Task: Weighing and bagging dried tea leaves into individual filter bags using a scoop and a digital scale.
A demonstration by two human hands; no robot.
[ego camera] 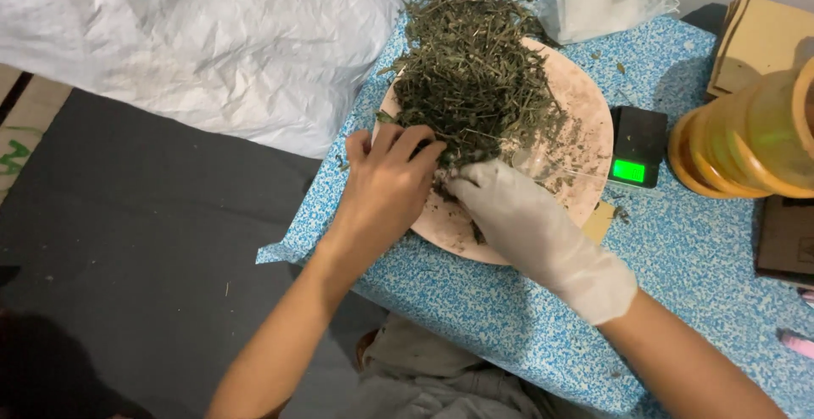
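My bare left hand (386,183) is curled into the pile of dry green herbs (471,75), fingers bent and pinching some stems at the near edge of the pile. My right hand (517,215) has a white glove on and grips a bunch of the herbs right beside it, so the two hands almost touch. The herbs sit on a big round pink plate (585,105). The plate's near edge is close to the left edge of the blue speckled table (475,300). A small black scale (638,146) with a green screen sits just past the plate on my right. A stack of yellow tape rolls (750,135) stands near the scale. On my left the dark floor (144,241) has lots of open room.
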